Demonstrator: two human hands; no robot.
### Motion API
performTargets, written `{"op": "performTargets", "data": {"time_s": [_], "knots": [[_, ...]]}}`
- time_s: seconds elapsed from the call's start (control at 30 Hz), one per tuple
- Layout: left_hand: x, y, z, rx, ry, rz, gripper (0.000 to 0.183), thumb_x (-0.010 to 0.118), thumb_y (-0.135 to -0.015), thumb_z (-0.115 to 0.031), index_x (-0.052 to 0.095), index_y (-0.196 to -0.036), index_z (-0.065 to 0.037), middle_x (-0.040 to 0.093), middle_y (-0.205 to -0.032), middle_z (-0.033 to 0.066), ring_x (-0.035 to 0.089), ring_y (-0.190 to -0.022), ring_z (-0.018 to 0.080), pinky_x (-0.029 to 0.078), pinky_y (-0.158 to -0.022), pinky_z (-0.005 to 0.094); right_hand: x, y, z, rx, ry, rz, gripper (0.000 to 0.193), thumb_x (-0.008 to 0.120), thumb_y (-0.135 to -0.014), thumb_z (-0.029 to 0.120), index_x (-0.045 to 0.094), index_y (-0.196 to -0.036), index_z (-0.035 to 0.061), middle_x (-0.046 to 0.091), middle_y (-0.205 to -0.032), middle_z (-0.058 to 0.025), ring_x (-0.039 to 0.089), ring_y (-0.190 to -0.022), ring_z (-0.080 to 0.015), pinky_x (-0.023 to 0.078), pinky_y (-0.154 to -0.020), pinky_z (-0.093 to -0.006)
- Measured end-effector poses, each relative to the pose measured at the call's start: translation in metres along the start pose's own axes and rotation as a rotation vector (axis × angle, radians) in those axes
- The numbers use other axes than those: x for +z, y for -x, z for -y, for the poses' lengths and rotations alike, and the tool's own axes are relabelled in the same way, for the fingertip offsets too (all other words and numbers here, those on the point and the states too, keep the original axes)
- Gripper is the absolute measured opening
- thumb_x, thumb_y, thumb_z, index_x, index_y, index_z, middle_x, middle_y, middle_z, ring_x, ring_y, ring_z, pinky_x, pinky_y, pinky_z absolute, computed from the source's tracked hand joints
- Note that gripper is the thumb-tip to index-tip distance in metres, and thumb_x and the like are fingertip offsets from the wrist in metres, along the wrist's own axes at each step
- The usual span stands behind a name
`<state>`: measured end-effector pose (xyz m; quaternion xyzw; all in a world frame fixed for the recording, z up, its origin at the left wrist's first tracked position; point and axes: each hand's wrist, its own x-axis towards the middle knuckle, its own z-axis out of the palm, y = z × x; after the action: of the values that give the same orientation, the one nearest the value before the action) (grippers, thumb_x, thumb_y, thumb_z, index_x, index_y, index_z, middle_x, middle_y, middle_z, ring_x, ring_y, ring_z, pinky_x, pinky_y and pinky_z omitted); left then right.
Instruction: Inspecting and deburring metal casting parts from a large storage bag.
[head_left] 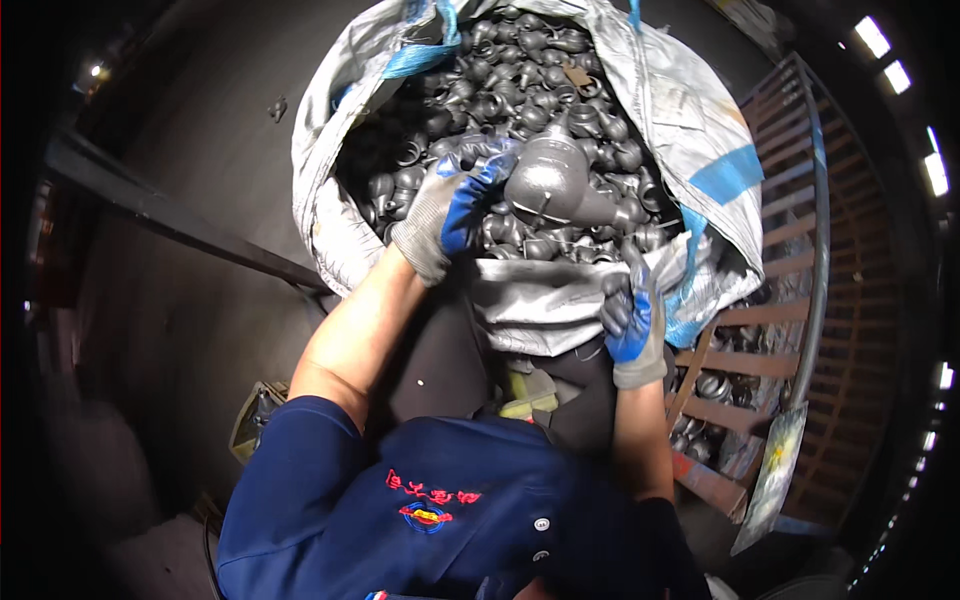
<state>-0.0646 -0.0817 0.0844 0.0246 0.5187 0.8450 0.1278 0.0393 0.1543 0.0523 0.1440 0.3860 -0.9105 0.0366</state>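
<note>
My left hand (455, 205), in a grey and blue coated work glove, grips a dark grey bulb-shaped metal casting (548, 180) by its left side. The casting is held up over a large white woven bulk bag (560, 290) full of similar grey castings (530, 75). At the bag's near right rim is my right hand (633, 312), gloved alike, its fingers curled closed. Something thin and dark seems to stick up from that hand, but I cannot make out what it is.
Blue straps (425, 58) hang on the bag's edge. A rusty slatted metal crate (770, 310) with castings inside stands to the right. On the left a dark metal bar (190, 215) runs toward the bag. A small yellowish container (248, 420) sits at lower left.
</note>
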Motion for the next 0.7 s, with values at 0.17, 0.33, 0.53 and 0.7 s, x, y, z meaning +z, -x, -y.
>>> {"op": "performTargets", "data": {"time_s": [0.17, 0.33, 0.53, 0.7], "knots": [[0.043, 0.014, 0.029, -0.071, 0.146, 0.219, 0.028, 0.057, -0.087, -0.011, 0.055, -0.112, 0.0, 0.059, -0.106, 0.0081, 0.057, -0.098, 0.015, 0.048, -0.083, 0.0268, -0.004, 0.002, 0.016, -0.158, 0.019, -0.084, 0.008, 0.052, -0.089, 0.016, 0.05, -0.088, 0.0082, 0.04, -0.054, 0.0021, 0.033, -0.036, -0.0056, 0.024, -0.031, -0.0203], [0.033, 0.003, 0.082, -0.195, 0.29, 0.295, 0.03, 0.053, -0.088, -0.007, 0.051, -0.117, -0.001, 0.055, -0.114, 0.0096, 0.054, -0.104, 0.0182, 0.047, -0.088, 0.0322, -0.022, 0.012, 0.019, -0.153, -0.06, -0.01, 0.019, 0.057, -0.085, 0.01, 0.054, -0.102, 0.002, 0.059, -0.071, -0.0105, 0.038, -0.037, -0.0054, 0.028, -0.032, -0.0178], [0.045, -0.006, 0.103, -0.249, 0.592, 0.344, 0.035, 0.046, -0.092, -0.014, 0.043, -0.123, 0.002, 0.053, -0.118, 0.0167, 0.056, -0.105, 0.0248, 0.045, -0.095, 0.038, -0.008, 0.023, 0.009, -0.589, 0.723, -0.22, 0.039, 0.074, -0.067, -0.001, 0.059, -0.103, -0.0046, 0.062, -0.092, -0.009, 0.058, -0.08, -0.0136, 0.048, -0.076, -0.0284], [0.048, -0.007, 0.107, -0.336, 0.81, 0.323, 0.034, 0.043, -0.093, -0.014, 0.043, -0.123, 0.003, 0.053, -0.119, 0.0181, 0.055, -0.107, 0.0262, 0.045, -0.095, 0.0396, 0.014, 0.028, 0.008, -0.688, 0.849, -0.189, 0.041, 0.076, -0.067, 0.003, 0.059, -0.104, -0.0029, 0.063, -0.089, -0.0079, 0.058, -0.079, -0.0129, 0.047, -0.075, -0.0256]]}}
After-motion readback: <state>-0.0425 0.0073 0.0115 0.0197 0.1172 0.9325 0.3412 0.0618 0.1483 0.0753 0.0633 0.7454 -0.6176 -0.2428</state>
